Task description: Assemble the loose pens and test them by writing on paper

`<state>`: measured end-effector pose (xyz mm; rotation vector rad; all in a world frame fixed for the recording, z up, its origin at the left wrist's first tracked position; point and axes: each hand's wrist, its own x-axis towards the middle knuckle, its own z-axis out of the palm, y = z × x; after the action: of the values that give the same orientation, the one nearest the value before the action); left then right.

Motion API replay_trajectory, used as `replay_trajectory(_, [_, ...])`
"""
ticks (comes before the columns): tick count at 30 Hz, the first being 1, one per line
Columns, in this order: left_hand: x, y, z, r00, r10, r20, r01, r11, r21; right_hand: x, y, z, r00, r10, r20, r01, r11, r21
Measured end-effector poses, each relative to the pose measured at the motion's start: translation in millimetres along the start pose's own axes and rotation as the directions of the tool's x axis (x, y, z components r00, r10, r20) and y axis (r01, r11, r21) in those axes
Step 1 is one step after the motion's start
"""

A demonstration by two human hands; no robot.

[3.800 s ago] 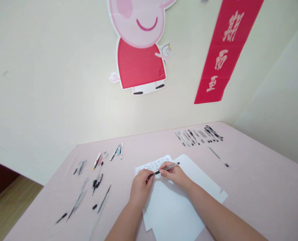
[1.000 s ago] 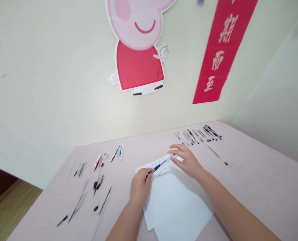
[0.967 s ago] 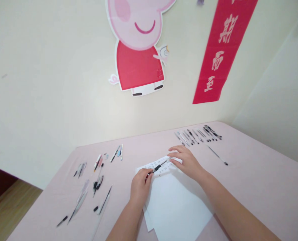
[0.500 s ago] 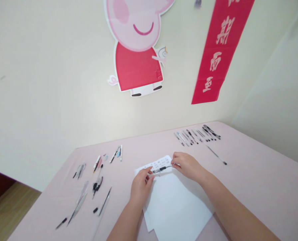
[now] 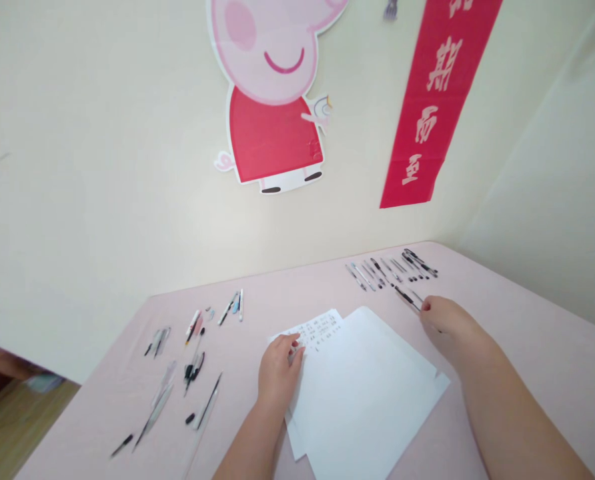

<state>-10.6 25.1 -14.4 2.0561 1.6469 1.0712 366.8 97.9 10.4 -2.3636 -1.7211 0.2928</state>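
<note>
My right hand (image 5: 445, 327) is closed on the end of a black-gripped pen (image 5: 405, 297), off the right side of the paper. The pen points toward a row of pens at the back right. Part of another thin pen shows beside it, mostly hidden by my fingers. My left hand (image 5: 279, 367) rests on a sheet with handwriting (image 5: 322, 330), fingers bent and thumb apart, with nothing visible in it. A blank white sheet (image 5: 367, 393) overlaps the written one.
Several pens (image 5: 377, 275) lie side by side at the back right. Pen parts, caps (image 5: 190, 419) and refills (image 5: 210, 400) are scattered on the left of the pink table (image 5: 527, 373). The wall rises behind it. Part of a person (image 5: 12, 363) shows low at the far left.
My right hand has moved right with the pen, away from the written sheet and from my left hand. The blank sheet's right part is now uncovered. My left hand has barely moved.
</note>
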Motion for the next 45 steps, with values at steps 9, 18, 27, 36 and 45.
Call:
replay_trajectory(9, [-0.8, -1.3, 1.7, 1.000, 0.011, 0.000, -0.011, 1.000, 0.010, 14.9, 9.5, 6.0, 0.990, 0.088, 0.112, -0.071, 0.987, -0.146])
replay_trajectory(18, [-0.6, -0.5, 1.2, 1.000, -0.010, 0.024, 0.010, 1.000, 0.003, 13.3, 8.3, 6.7, 0.982, 0.134, 0.132, -0.117, 0.984, -0.133])
replay_trajectory(27, [-1.4, 0.0, 2.1, 0.998, -0.016, 0.060, 0.016, 1.000, 0.001, -22.4, -61.3, -12.3, 0.990, -0.119, -0.070, 0.120, 0.993, 0.002])
replay_trajectory(36, [-2.8, 5.2, -1.3, 0.997, -0.007, 0.071, 0.003, 0.999, 0.054, -109.1, -169.5, 37.3, 0.759, -0.628, 0.171, 0.585, 0.774, 0.242])
replay_trajectory(45, [0.7, 18.5, -22.6, 0.998, 0.003, 0.069, -0.016, 0.979, 0.201, -133.2, -183.5, 67.4, 0.722, -0.664, 0.192, 0.630, 0.747, 0.213])
